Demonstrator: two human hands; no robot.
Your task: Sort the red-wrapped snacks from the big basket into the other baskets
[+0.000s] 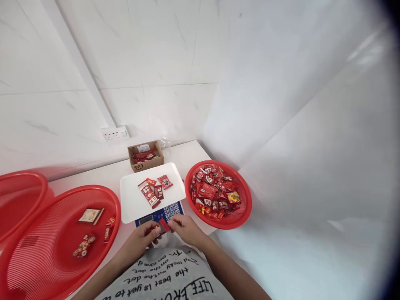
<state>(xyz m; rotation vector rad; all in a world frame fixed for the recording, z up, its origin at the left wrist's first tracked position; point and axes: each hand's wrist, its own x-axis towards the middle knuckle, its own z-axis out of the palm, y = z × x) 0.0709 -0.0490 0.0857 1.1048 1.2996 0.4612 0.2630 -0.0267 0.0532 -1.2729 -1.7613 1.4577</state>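
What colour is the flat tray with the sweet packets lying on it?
White. The tray shows best in the head view, the only one here.

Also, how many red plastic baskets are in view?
3. A crowded basket of snack packets stands right of the white weighing tray; a sparser basket stands left of it; a third basket shows partly at the left edge. Any nested underneath would be hidden.
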